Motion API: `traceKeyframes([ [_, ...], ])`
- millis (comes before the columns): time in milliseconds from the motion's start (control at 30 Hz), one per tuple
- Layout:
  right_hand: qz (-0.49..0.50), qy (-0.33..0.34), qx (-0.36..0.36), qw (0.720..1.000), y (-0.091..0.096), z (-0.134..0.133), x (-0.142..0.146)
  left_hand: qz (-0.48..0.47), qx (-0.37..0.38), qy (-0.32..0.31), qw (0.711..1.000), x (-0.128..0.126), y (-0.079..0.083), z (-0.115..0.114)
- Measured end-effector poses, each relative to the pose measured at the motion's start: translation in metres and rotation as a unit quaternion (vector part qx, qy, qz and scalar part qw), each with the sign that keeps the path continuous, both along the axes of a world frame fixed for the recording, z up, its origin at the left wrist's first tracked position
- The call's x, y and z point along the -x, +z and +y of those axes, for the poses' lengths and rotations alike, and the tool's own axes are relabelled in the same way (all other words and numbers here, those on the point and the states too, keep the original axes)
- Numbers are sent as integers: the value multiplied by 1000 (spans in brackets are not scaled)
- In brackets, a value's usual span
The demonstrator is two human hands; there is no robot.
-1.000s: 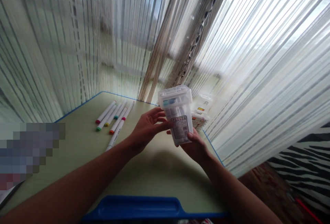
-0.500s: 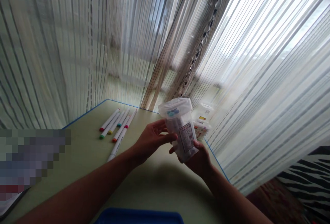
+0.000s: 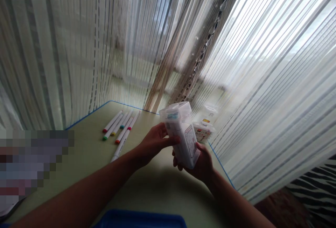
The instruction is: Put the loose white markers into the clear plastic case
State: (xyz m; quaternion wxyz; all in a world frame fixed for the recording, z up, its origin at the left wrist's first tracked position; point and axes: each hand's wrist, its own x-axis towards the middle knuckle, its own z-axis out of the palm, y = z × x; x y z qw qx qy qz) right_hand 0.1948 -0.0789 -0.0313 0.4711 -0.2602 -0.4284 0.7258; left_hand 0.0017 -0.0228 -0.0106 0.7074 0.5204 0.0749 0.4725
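Between my hands, above the table, is a translucent plastic marker case (image 3: 181,140) with a clear lid and a printed label. Blue-green marker caps show through its upper part. My right hand (image 3: 201,161) wraps round its lower right side, thumb on the label edge. My left hand (image 3: 157,142) grips its left side, thumb across the front and the other fingers partly hidden behind it. The case leans to the left at the top. Several white markers (image 3: 122,124) with red, green, yellow, teal and orange ends lie on the table left of my left hand.
Behind the case stands another clear plastic box (image 3: 203,131) with a printed label. A blue tray (image 3: 141,219) lies at the near edge of the green table (image 3: 89,161). Striped sheer curtains (image 3: 141,46) hang along the far sides. The object at left is pixelated.
The marker case has turned slightly in my hands, its top tipping a little left and its label side shifting right. Both hands keep their hold. The loose markers stay put.
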Motion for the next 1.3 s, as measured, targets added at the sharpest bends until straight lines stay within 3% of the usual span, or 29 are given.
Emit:
traceKeyframes([
  [167, 1, -42, -10, 999, -1, 2, 2, 5, 15, 18, 1000, 0, 0, 1],
  [333, -61, -76, -2, 995, 1, 2, 6, 27, 16, 57, 998, 1, 1, -2],
  [633, -179, -145, -165, 959, 4, -3, 14, 71, 31, 99, 992, -1, -1, -5],
  [800, -216, -164, -172, 947, 1, -1, 14, 97, 29, 131, 986, -3, -8, -2],
  [933, -188, -151, -155, 958, 2, -2, 15, 121, 17, 131, 984, -1, -9, -2],
  [1167, -79, -61, -100, 990, 7, -6, 16, 78, -26, 36, 996, 8, -2, -4],
  [1300, -40, 4, -88, 995, 3, -6, 13, 75, 5, -7, 997, 11, -5, -4],
])
